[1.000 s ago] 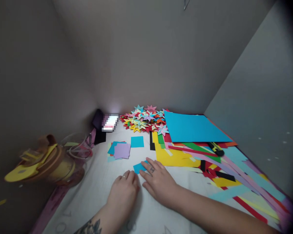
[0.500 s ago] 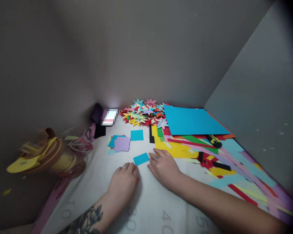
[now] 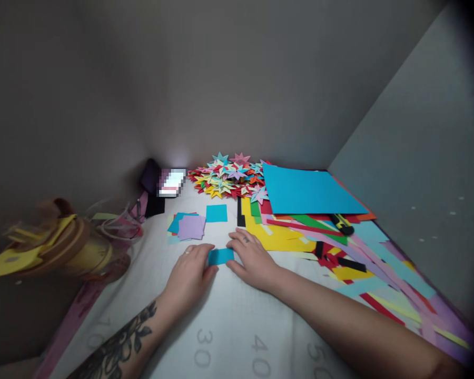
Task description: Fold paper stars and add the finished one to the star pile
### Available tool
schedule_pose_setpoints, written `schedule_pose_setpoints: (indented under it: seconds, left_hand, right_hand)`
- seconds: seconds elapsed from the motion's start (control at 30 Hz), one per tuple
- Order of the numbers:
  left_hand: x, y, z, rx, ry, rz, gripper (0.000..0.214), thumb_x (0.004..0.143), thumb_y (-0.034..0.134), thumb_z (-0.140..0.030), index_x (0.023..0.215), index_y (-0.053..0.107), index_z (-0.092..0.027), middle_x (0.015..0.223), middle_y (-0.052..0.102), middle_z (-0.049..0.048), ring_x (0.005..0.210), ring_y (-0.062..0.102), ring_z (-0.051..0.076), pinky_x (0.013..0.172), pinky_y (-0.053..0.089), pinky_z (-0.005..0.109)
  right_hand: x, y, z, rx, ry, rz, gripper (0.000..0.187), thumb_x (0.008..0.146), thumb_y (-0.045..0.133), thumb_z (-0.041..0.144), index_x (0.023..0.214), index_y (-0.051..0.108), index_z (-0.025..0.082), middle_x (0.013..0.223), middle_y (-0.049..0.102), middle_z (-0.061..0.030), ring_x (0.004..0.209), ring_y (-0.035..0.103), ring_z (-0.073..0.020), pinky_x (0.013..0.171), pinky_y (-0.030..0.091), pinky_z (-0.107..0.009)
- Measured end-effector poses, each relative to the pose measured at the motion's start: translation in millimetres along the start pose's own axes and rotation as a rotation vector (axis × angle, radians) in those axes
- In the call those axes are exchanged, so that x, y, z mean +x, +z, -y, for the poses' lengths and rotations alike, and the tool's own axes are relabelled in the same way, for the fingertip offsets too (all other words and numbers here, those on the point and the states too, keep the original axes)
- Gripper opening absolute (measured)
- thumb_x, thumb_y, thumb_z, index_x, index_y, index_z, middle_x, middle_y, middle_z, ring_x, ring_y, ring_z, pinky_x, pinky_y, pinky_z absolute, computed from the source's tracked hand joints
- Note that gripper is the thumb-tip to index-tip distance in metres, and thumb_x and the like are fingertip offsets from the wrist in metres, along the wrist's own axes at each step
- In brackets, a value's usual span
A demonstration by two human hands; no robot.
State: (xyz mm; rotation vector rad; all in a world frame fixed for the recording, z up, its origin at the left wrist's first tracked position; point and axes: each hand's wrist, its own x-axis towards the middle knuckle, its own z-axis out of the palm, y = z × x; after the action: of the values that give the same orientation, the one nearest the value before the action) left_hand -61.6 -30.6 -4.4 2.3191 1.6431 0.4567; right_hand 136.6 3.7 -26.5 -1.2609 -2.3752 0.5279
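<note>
While both hands press flat on the white cutting mat [image 3: 229, 337], a small blue paper piece [image 3: 221, 256] lies between them, folded into a narrow rectangle. The left hand [image 3: 189, 271] rests its fingertips on the piece's left end, fingers close together and slightly curled; the right hand [image 3: 253, 258] lays its fingers along the right end and far edge, loosely spread and flat — neither hand is clamped around anything. Pinned at both ends this way, the thin paper stays flat against the mat, which looks like a way to hold a crease down.

Just beyond the hands lies a small pile of cut squares [image 3: 187, 226], lilac on top of blue and red, with a single blue square [image 3: 216, 212] just right of it; they sit within easy reach, all matte and sharp-cornered. Farther off, against the wall, a heap of folded paper stars [image 3: 229, 181] bristles with points in many colours. To the right, a large blue sheet [image 3: 308, 189] tops a fanned stack of coloured paper — yellow, green, red, lilac — mixed with long offcut strips. A yellow-and-black utility knife [image 3: 342, 223] rests on that stack. At the near left stands a yellow and brown object [image 3: 51, 252], blurred, so I cannot tell what it is. Printed numbers show on the mat's near part.
</note>
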Motion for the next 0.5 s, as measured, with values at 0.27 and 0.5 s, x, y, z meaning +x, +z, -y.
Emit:
schedule_pose_setpoints:
  seconds: [0.27,0.5]
  left_hand:
    - [0.4,2.5,4.9,-0.259,0.039,-0.029,0.018,0.078,0.06,-0.023,0.096,0.057,-0.019,0.103,0.064,0.0072,0.097,0.057,0.022,0.085,0.046,0.037]
    - [5.2,-3.3,3.6,-0.472,0.032,0.03,0.019,0.086,0.048,-0.023,0.083,0.067,-0.02,0.091,0.07,0.0042,0.086,0.064,0.016,0.078,0.049,0.028]
  right_hand:
    - [-0.9,-0.6,-5.8,0.031,-0.215,-0.136,0.014,0.076,0.058,0.007,0.08,0.06,0.02,0.115,0.058,-0.0066,0.121,0.04,-0.0264,0.097,0.036,-0.045]
    - [-2.2,-1.3,-7.8,-0.129,-0.332,-0.301,0.019,0.081,0.052,0.006,0.072,0.061,0.02,0.09,0.059,-0.0056,0.089,0.046,-0.02,0.078,0.039,-0.034]
